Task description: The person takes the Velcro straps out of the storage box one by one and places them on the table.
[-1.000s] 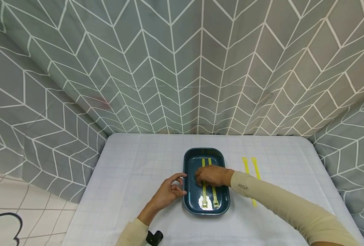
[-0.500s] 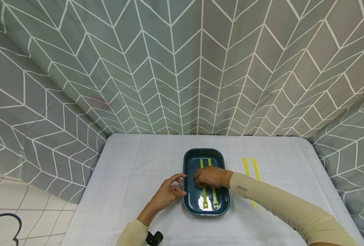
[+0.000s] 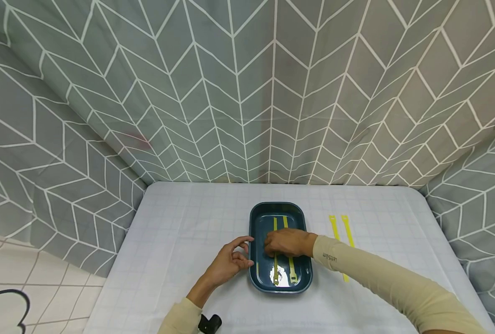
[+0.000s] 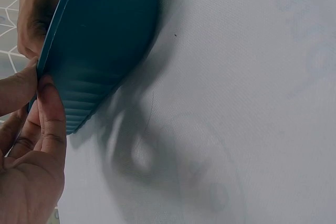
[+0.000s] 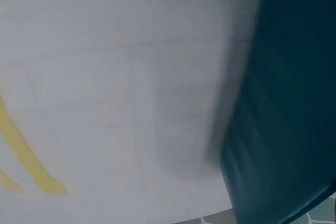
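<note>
A dark teal rectangular tray [image 3: 261,274] stands on the white-covered table. My left hand [image 3: 228,263] pinches its left rim between thumb and fingers, also seen closely in the left wrist view. Inside the tray lie two slim yellow cable straps, the left strap [image 3: 276,270] and the right strap [image 3: 292,271], side by side and lengthwise. My right hand [image 3: 289,242] reaches over them with curled fingers and pinches the left strap near its middle; the fingertips are hidden. The right wrist view shows only the tray's outer wall [image 5: 283,114] and straps outside it.
To the tray's right, two more yellow straps [image 3: 334,226] [image 3: 348,229] lie on the table [image 3: 197,208], partly under the right sleeve [image 3: 368,266]. Grey patterned curtains [image 3: 247,93] border the back and sides. A black wrist camera [image 3: 210,323] sits at the left wrist.
The left strap's lower end has shifted slightly left, so the strap lies straighter along the tray. My right hand has moved only slightly; the left hand stays at the rim.
</note>
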`<state>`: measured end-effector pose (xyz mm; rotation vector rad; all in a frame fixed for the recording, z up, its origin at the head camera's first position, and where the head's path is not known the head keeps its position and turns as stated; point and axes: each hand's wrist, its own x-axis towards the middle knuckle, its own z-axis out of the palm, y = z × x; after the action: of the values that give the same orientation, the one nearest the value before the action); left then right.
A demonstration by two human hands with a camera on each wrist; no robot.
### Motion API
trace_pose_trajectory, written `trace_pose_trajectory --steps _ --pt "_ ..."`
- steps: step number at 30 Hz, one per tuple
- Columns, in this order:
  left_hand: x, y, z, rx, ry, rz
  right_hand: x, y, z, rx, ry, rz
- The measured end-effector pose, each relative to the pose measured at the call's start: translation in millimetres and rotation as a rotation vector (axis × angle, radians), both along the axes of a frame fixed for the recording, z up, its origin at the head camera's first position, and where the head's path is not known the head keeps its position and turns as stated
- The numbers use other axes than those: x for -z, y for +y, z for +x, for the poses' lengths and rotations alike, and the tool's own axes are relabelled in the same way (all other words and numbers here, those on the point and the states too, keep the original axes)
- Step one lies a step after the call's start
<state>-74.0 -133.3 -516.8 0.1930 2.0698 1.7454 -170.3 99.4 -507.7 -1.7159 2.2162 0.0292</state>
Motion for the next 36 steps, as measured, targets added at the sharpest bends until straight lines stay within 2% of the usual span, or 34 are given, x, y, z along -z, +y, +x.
trace_pose_trajectory --steps 9,17,21,29,33,36 --pt "0.6 1.1 -2.1 0.008 0.004 0.013 -3.9 4.6 -4.1 0.004 0.006 -0.045" --pt "-0.4 2.1 -2.2 0.008 -0.007 0.017 -7.2 3.5 -4.1 -0.008 0.055 -0.153" --pt "-1.2 2.2 -2.0 0.003 -0.012 0.014 -11.5 3.7 -4.4 0.010 0.042 -0.228" --pt "-2.5 1.4 -0.5 0.001 -0.006 -0.005 -22.4 6.0 -7.3 0.104 -0.040 -0.469" --pt "-1.7 0.8 -0.1 -0.001 -0.007 -0.012 -27.6 5.3 -10.3 0.173 -0.129 -0.593" --pt "-1.4 0.7 0.1 -0.003 -0.009 -0.014 -32.4 4.7 -11.3 0.236 -0.201 -0.647"
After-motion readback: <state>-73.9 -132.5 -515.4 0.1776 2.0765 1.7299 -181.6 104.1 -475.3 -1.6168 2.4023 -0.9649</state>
